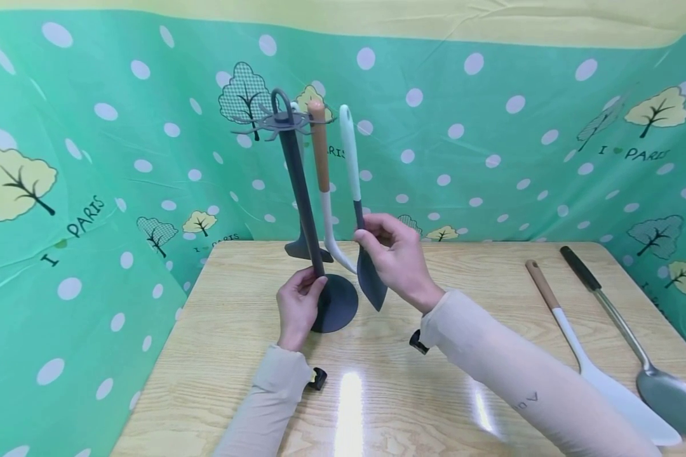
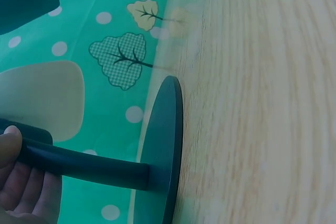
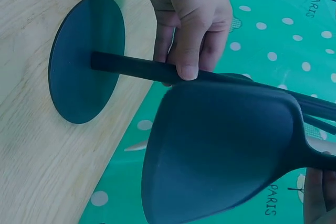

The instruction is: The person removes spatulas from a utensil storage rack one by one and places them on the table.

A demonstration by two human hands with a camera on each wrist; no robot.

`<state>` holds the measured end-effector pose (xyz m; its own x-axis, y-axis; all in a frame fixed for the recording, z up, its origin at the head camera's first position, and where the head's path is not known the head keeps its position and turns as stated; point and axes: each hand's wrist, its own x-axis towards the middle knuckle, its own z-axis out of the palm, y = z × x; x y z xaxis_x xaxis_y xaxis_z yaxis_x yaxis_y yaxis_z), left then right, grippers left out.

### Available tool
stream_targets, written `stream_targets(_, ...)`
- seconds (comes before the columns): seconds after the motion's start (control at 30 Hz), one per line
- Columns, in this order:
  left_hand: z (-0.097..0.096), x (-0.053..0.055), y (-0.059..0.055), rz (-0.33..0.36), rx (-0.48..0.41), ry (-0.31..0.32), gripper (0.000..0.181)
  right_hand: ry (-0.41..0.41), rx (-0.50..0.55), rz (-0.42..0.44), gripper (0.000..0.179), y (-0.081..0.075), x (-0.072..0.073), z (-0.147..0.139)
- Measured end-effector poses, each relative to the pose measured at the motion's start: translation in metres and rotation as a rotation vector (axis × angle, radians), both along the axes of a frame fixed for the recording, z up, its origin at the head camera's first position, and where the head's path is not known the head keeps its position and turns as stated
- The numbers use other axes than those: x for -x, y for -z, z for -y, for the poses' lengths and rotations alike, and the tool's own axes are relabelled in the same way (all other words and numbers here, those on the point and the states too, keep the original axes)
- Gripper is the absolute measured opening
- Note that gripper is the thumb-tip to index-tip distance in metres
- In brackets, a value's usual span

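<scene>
A dark utensil stand [image 1: 301,190] with a ring of hooks at its top rises from a round base. My left hand [image 1: 297,304] grips its pole low down, just above the base. My right hand [image 1: 400,257] pinches a turner [image 1: 350,155] by its dark neck, close to the blade; its mint handle points up beside the hooks, right of the rack. The turner's wide dark blade [image 3: 226,150] fills the middle of the right wrist view. From the hooks hang a white utensil with a wooden handle [image 1: 320,152] and, partly hidden behind the pole, a dark-headed utensil [image 1: 297,249].
On the right of the wooden table [image 1: 217,393] lie a white turner with a wooden handle [image 1: 574,343] and a metal ladle-like spoon with a black handle [image 1: 620,320]. A green dotted cloth [image 1: 463,171] hangs behind and at the left.
</scene>
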<state>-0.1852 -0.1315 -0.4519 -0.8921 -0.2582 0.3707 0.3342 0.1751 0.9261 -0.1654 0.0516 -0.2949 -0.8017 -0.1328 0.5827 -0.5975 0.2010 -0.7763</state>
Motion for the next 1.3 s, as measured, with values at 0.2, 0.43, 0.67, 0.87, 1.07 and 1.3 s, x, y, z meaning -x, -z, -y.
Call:
stream_targets(0.2,0.0,0.0,-0.001,-0.001,-0.009,0.001,0.019,-0.002,0.023,-0.004,0.013,-0.001,0.0,-0.006)
stream_targets(0.43,-0.001,0.0,-0.001,-0.001,0.005,-0.016,0.021,0.002,0.048,0.013,0.013,0.001,0.0,-0.016)
stream_targets(0.67,-0.001,-0.001,-0.002,0.019,-0.015,0.001,0.021,0.031,0.043,0.021,0.013,0.004,0.001,-0.025)
stream_targets(0.87,-0.001,0.0,0.0,0.011,-0.022,0.004,0.021,0.026,0.055,0.039,0.013,0.007,0.001,-0.032)
stream_targets(1.07,-0.001,0.001,0.0,0.001,-0.012,0.003,0.019,0.045,0.058,0.071,0.014,0.009,0.0,-0.038)
stream_targets(1.3,-0.001,-0.002,-0.004,0.025,0.006,0.005,0.021,0.076,0.061,0.077,0.014,0.01,-0.002,-0.047)
